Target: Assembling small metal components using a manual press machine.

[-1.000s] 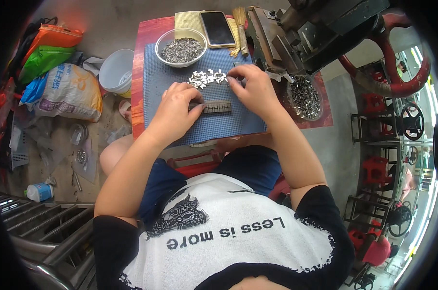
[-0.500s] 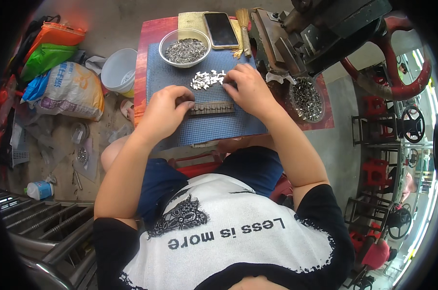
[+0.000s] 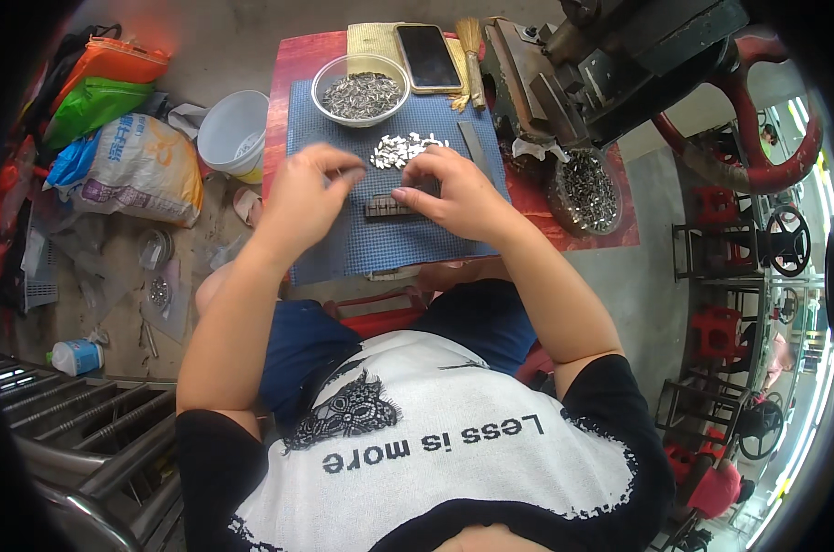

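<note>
A short slotted metal block (image 3: 386,208) lies on the blue textured mat (image 3: 330,253) in front of me. My right hand (image 3: 456,191) is over the block's right end, with thumb and fingers curled together; whatever they pinch is hidden. Left of the block, my left hand (image 3: 308,191) hovers above the mat, slightly blurred. Its thumb and forefinger are drawn together, and I cannot make out anything between them. A loose pile of small white-silver metal pieces (image 3: 394,152) is just beyond both hands. To the right of the pile rests a flat grey metal strip (image 3: 472,145).
Behind the pile stands a clear bowl (image 3: 360,120) of small metal parts, beside a phone (image 3: 428,60) and a straw brush (image 3: 473,64). A machine press (image 3: 610,87) and another tub of dark parts (image 3: 584,195) stand right. A white bucket (image 3: 228,138) is on the left.
My right hand has moved left and nearer, onto the block's right end, uncovering the metal strip. My left hand has lifted away from the block's left end, leftward and slightly farther out.
</note>
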`<state>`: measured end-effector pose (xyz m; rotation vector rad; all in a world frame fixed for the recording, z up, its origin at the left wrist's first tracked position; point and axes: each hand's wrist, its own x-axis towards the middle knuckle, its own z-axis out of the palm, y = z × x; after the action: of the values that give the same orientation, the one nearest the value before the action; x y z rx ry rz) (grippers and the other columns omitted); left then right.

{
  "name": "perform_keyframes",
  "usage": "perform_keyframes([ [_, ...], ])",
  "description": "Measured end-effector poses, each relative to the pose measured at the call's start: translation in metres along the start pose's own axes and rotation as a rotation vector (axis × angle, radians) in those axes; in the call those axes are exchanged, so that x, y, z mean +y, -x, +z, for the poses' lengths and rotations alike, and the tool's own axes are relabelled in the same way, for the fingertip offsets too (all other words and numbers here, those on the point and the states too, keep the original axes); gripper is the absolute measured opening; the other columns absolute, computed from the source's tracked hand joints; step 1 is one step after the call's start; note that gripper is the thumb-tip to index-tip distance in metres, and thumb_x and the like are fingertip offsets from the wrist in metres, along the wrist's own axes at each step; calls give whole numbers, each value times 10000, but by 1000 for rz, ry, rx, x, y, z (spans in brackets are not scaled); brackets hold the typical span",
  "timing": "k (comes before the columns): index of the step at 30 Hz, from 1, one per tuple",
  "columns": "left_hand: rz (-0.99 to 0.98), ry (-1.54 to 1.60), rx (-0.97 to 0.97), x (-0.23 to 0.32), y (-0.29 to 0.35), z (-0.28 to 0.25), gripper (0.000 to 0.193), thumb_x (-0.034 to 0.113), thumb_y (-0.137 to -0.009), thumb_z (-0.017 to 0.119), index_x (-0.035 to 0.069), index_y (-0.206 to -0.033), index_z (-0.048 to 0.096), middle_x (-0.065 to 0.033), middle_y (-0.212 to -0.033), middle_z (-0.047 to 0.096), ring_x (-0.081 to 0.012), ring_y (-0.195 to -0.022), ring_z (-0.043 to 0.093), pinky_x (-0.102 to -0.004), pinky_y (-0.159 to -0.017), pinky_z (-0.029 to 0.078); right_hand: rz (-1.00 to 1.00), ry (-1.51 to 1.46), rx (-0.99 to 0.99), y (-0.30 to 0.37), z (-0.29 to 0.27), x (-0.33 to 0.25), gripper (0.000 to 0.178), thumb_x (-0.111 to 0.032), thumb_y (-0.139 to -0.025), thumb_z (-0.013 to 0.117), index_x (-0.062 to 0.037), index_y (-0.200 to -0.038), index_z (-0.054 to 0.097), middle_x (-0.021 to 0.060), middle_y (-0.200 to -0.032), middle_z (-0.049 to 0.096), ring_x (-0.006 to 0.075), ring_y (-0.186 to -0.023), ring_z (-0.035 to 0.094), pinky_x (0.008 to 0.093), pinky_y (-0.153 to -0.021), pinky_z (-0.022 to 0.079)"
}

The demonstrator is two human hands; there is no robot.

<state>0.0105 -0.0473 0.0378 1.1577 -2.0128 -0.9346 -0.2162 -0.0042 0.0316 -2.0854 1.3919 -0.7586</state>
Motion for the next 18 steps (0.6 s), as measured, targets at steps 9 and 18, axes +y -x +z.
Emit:
perform_keyframes([
  [9, 174, -824, -150, 8, -107, -16, 447, 212, -776, 795, 173, -1213, 710, -130, -1184, 598, -313, -1204, 510, -434, -1002, 436, 105, -6, 87, 7, -14, -1, 193, -199, -876, 728, -33, -954, 668, 91, -919, 627, 229, -879, 607, 332, -796, 484],
  [18, 193, -808, -64, -5, -123, 3, 239, 225, -749, 795, 167, -980, 804, -44, -1053, 661, -238, -1136, 551, -423, -942, 410, 68, 28, 173, -9, -30, 2, 204, -200, -868, 724, -22, -946, 662, 98, -898, 632, 231, -870, 600, 338, -805, 489],
])
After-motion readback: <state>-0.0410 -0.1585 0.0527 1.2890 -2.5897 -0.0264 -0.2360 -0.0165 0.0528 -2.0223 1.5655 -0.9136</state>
